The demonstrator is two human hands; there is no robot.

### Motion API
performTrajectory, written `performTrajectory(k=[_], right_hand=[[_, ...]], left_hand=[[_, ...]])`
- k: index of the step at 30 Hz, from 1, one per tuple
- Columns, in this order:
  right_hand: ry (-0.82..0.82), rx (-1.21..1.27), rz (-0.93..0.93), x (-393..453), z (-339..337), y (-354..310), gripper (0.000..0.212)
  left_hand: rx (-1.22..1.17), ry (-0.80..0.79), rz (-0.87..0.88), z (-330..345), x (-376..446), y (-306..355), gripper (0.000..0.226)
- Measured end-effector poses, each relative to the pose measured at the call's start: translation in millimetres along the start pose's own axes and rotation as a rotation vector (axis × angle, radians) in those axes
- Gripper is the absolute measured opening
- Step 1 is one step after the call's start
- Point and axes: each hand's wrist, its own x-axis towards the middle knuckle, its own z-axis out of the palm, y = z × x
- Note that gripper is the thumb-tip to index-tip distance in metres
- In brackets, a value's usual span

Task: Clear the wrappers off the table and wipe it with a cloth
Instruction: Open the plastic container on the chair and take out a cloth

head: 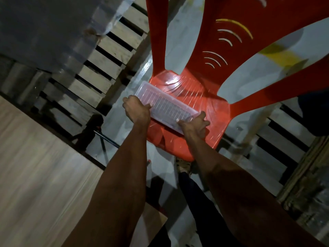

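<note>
Left hand point(136, 109): fingers curled over the near-left long edge of a clear, ribbed, rectangular plastic tray point(166, 106), with the thumb lying along its rim. Right hand point(194, 124): fingers wrapped round the tray's near-right end, thumb on top. Both hands grip it.

The tray sits over the seat of a red moulded plastic chair point(210, 97), toward the seat's left edge; whether it rests on the seat or is held just above it cannot be told. Its long axis runs diagonally, from the far-left corner of the seat toward the near-right. Contents, if any, cannot be made out.

A pale wood-grain table top point(39, 172) lies at lower left, well apart from the tray. Grey slatted wooden pallets point(106, 63) stand beyond the chair.
</note>
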Motion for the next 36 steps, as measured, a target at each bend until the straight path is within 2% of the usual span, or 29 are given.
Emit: performTrajectory(k=[5, 7, 10, 13, 14, 17, 18, 21, 23, 26, 28, 30, 31, 34, 36], right_hand=[[0.016, -0.012, -0.023, 0.2, 2.4, 2.7, 0.098], [0.026, -0.062, -0.053, -0.7, 3.8, 2.4, 0.098], [0.021, -0.171, -0.254, 1.0, 7.3, -1.3, 0.096], [-0.092, -0.249, -0.499, 10.7, 7.8, -1.4, 0.084], [-0.139, -0.267, -0.543, 13.3, 5.3, -1.5, 0.088], [-0.276, -0.42, -0.611, 12.1, 0.7, -6.7, 0.123], [-0.284, -0.491, -0.637, 8.5, 1.8, -9.3, 0.129], [-0.177, -0.504, -0.704, 0.1, 4.5, -15.7, 0.121], [-0.141, -0.462, -0.72, -0.3, 2.4, -18.8, 0.116], [-0.169, -0.429, -0.699, 4.6, -2.2, -19.9, 0.121], [-0.161, -0.294, -0.638, 4.8, -6.6, -19.4, 0.121], [-0.138, -0.119, -0.555, 6.1, -14.5, -19.6, 0.118], [-0.137, -0.111, -0.526, 7.0, -19.5, -19.9, 0.116], [-0.148, -0.28, -0.515, 11.0, -32.8, -22.0, 0.106], [-0.16, -0.309, -0.532, 17.6, -37.3, -26.8, 0.095]], left_hand=[[0.062, 0.026, 0.028, -8.5, -3.0, 5.9, 0.085], [-0.015, -0.006, -0.003, -12.3, -1.2, 7.3, 0.087], [-0.214, -0.089, -0.101, -17.3, 4.1, 8.1, 0.087], [-0.338, -0.152, -0.151, -19.6, 10.3, 9.3, 0.087], [-0.367, -0.161, -0.158, -20.4, 12.1, 10.2, 0.088], [-0.413, -0.206, -0.155, -23.3, 10.6, 14.8, 0.097], [-0.427, -0.217, -0.15, -23.8, 8.7, 16.6, 0.098], [-0.481, -0.202, -0.156, -28.2, -3.8, 22.6, 0.09], [-0.551, -0.173, -0.188, -28.0, -7.2, 23.4, 0.083], [-0.694, -0.095, -0.252, -28.1, -11.3, 21.7, 0.075], [-0.764, -0.035, -0.277, -28.3, -14.6, 19.0, 0.073], [-0.728, 0.024, -0.232, -24.9, -14.7, 13.4, 0.073], [-0.686, 0.047, -0.202, -23.3, -14.6, 10.6, 0.071], [-0.554, 0.036, -0.149, -18.6, -12.1, 4.6, 0.05], [-0.498, 0.008, -0.148, -17.5, -14.7, 4.6, 0.037]])
